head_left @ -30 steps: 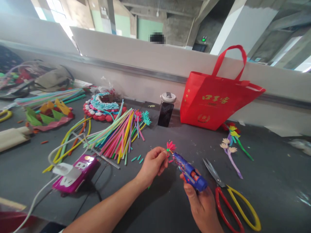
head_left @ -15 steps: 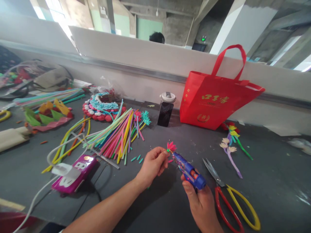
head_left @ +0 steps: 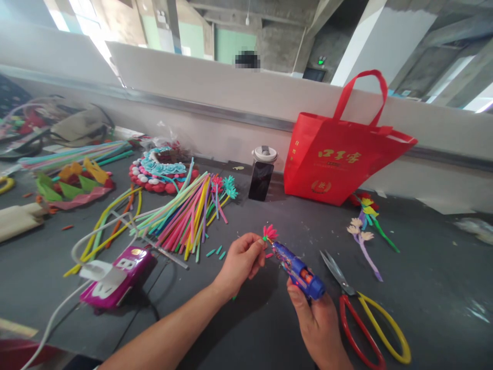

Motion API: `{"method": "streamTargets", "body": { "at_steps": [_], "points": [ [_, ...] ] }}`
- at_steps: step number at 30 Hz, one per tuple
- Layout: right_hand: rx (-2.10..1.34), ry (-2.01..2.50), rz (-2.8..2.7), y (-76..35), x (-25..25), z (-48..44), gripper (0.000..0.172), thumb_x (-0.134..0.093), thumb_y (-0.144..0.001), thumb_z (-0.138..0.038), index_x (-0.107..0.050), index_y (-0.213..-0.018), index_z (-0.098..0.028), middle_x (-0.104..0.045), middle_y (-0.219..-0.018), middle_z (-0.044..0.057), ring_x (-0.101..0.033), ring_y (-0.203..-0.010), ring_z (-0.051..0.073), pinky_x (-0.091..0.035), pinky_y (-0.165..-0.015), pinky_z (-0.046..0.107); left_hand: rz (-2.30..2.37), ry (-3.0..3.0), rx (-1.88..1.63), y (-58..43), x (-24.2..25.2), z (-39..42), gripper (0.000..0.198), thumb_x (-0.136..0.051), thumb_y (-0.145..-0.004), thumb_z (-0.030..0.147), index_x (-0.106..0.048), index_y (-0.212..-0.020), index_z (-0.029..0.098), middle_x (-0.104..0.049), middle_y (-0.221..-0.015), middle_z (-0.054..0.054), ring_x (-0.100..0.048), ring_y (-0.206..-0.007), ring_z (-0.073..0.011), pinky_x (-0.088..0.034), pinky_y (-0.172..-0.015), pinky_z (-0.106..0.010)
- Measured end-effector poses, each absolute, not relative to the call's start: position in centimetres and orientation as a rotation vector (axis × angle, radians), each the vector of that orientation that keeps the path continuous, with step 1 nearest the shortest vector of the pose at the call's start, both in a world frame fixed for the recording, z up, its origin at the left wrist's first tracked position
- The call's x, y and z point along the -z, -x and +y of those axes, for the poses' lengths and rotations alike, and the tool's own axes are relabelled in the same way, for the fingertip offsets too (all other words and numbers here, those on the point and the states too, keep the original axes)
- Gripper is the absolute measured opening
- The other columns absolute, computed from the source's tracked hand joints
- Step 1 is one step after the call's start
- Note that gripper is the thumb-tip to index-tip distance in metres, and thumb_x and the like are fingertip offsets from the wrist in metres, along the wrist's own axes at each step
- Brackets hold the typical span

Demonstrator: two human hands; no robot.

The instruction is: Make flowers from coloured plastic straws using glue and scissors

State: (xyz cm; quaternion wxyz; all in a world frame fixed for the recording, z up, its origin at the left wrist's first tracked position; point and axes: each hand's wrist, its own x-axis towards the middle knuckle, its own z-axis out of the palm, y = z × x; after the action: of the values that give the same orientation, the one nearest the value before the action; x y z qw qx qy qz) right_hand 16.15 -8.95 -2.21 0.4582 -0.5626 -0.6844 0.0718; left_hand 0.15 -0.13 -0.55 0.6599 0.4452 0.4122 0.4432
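Between the thumb and fingers of my left hand is a pink pipe-cleaner flower with a green stem, its petals pointing up. My right hand grips a blue hot glue gun, tilted so that its nozzle meets the flower's base. An orange part and a small red light show on the gun. Whether glue is coming out is too small to tell. Scissors with one red and one yellow handle lie just right of my right hand, blades parted.
Coloured pipe cleaners fan out at centre left, near a purple power strip with a white plug and cable. A phone leans on a lidded cup. Behind stands a red bag; finished flowers lie right.
Both hands, the flower and the glue gun keep nearly the same pose. The whole view has shifted very slightly.
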Motion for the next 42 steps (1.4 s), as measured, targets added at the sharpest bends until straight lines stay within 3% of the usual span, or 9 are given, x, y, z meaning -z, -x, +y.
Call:
{"method": "streamTargets", "body": {
  "at_steps": [8, 15, 19, 23, 29, 33, 36, 39, 42],
  "points": [
    [-0.238, 1.387, -1.711, -16.1, 2.4, -9.1, 0.024, -0.047, -0.1, -0.04, -0.061, -0.091, -0.024, -0.07, -0.081, 0.002, -0.069, -0.072, 0.019, -0.055, -0.061, 0.025, 0.907, -0.985, -1.013, -0.1, 0.5, -0.1, 0.026, -0.059, -0.083, 0.043, -0.054, -0.077, 0.019, -0.052, -0.051, 0.007, -0.034, -0.033, -0.0047, -0.022, -0.032, -0.016],
    [-0.131, 1.271, -1.833, -17.1, 1.3, -9.8, 0.025, -0.049, -0.099, -0.042, -0.054, -0.114, -0.023, -0.063, -0.098, 0.007, -0.067, -0.087, 0.021, -0.056, -0.074, 0.03, 0.922, -0.958, -1.092, 0.3, 0.4, 0.4, 0.023, -0.058, -0.084, 0.04, -0.054, -0.077, 0.018, -0.051, -0.051, 0.007, -0.034, -0.034, -0.0048, -0.023, -0.032, -0.017],
    [0.062, 1.465, -1.912, -18.8, 1.8, -10.4, 0.031, -0.054, -0.094, -0.051, -0.053, -0.106, -0.022, -0.061, -0.104, 0.01, -0.065, -0.095, 0.025, -0.055, -0.076, 0.036, 0.937, -0.862, -1.17, 0.5, 0.5, 0.9, 0.023, -0.061, -0.081, 0.04, -0.055, -0.079, 0.018, -0.051, -0.05, 0.008, -0.034, -0.033, -0.0049, -0.022, -0.032, -0.017],
    [0.159, 1.638, -1.956, -20.3, 3.5, -10.9, 0.033, -0.056, -0.091, -0.055, -0.05, -0.097, -0.023, -0.061, -0.094, 0.008, -0.065, -0.086, 0.026, -0.054, -0.072, 0.039, 0.944, -0.791, -1.232, 0.7, 0.4, 1.2, 0.022, -0.064, -0.078, 0.039, -0.055, -0.077, 0.018, -0.05, -0.049, 0.008, -0.033, -0.033, -0.0045, -0.022, -0.032, -0.016],
    [0.091, 1.632, -2.181, -21.2, 3.7, -11.9, 0.039, -0.083, -0.064, -0.036, -0.054, -0.087, -0.023, -0.061, -0.079, 0.003, -0.065, -0.073, 0.025, -0.055, -0.064, 0.037, 0.931, -0.756, -1.236, 0.6, 0.3, 1.1, 0.024, -0.067, -0.075, 0.039, -0.056, -0.077, 0.018, -0.05, -0.049, 0.008, -0.034, -0.034, -0.0046, -0.022, -0.032, -0.017],
    [-0.218, 1.601, -2.354, -21.5, 0.5, -11.8, 0.047, -0.084, -0.055, -0.034, -0.062, -0.095, -0.024, -0.067, -0.092, 0.004, -0.068, -0.082, 0.025, -0.056, -0.07, 0.035, 0.923, -0.753, -1.207, 0.6, 0.4, 1.1, 0.025, -0.068, -0.075, 0.039, -0.056, -0.077, 0.018, -0.05, -0.05, 0.008, -0.033, -0.035, -0.0047, -0.022, -0.032, -0.017],
    [-0.41, 1.581, -2.372, -21.1, -2.1, -9.7, 0.039, -0.08, -0.065, -0.036, -0.065, -0.1, -0.028, -0.068, -0.102, 0.003, -0.067, -0.091, 0.025, -0.054, -0.08, 0.035, 0.935, -0.761, -1.187, 0.6, 0.5, 1.1, 0.025, -0.067, -0.076, 0.04, -0.056, -0.077, 0.018, -0.05, -0.05, 0.007, -0.033, -0.035, -0.0048, -0.022, -0.032, -0.017],
    [-0.547, 1.623, -2.196, -19.6, -2.7, -5.7, 0.007, -0.059, -0.09, -0.027, -0.065, -0.093, -0.025, -0.069, -0.095, 0.0, -0.067, -0.087, 0.016, -0.052, -0.078, 0.028, 0.939, -0.772, -1.18, 0.6, 0.6, 1.1, 0.024, -0.066, -0.077, 0.039, -0.056, -0.078, 0.018, -0.05, -0.05, 0.008, -0.033, -0.035, -0.0048, -0.022, -0.032, -0.017],
    [-0.408, 1.688, -2.25, -17.9, -1.4, -1.9, 0.013, -0.059, -0.09, -0.019, -0.069, -0.098, -0.023, -0.07, -0.098, 0.002, -0.067, -0.092, 0.017, -0.05, -0.08, 0.029, 0.932, -0.785, -1.169, 0.6, 0.6, 1.0, 0.025, -0.066, -0.077, 0.041, -0.056, -0.078, 0.018, -0.049, -0.05, 0.008, -0.033, -0.034, -0.0047, -0.021, -0.032, -0.017]
  ]
}}
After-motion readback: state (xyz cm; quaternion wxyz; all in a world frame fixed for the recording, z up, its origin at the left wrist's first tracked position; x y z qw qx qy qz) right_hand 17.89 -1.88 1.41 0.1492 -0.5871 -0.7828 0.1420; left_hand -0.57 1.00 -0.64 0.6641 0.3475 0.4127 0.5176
